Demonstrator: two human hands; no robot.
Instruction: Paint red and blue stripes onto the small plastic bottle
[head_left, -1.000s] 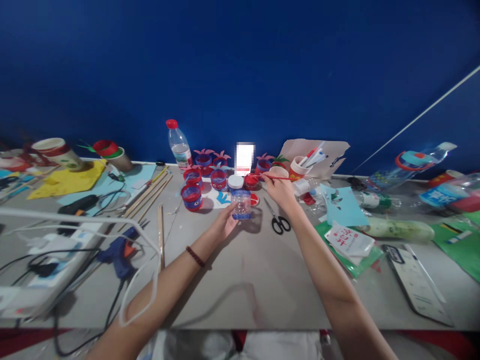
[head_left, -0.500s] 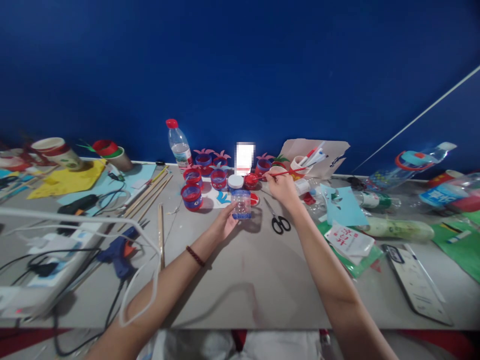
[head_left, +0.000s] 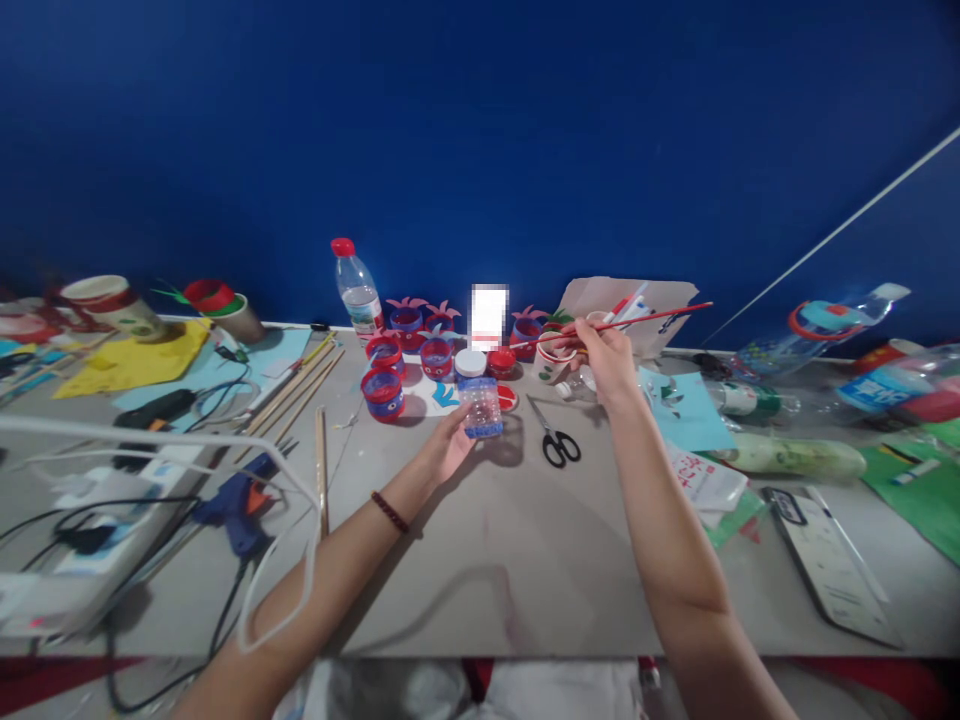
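My left hand (head_left: 450, 445) is closed around a clear plastic bottle section (head_left: 482, 408) with blue along its lower edge, held over the middle of the table. Between the fingers of my right hand (head_left: 606, 358) is a slim red paintbrush (head_left: 645, 318), its tip pointing left. That tip hovers near a small red paint pot (head_left: 501, 361). Just behind the bottle section stands a white-lidded jar (head_left: 472, 363). Red and blue painted cups (head_left: 385, 397) with eyes, some topped with paper leaves, are grouped to the left. Black-handled scissors (head_left: 559, 445) lie between my forearms.
A red-capped bottle (head_left: 358, 290) stands at the back by the blue wall. Leftward are wooden sticks (head_left: 322, 470), a blue glue gun (head_left: 240, 510) and a white power strip (head_left: 135, 530) with cables. Plastic bottles, blue paper (head_left: 690, 410) and a phone (head_left: 832, 570) lie on the right.
My right hand has moved right and slightly up with the paintbrush, drawing its tip away from the red paint pot. The bottle section has tilted a little in my left hand.
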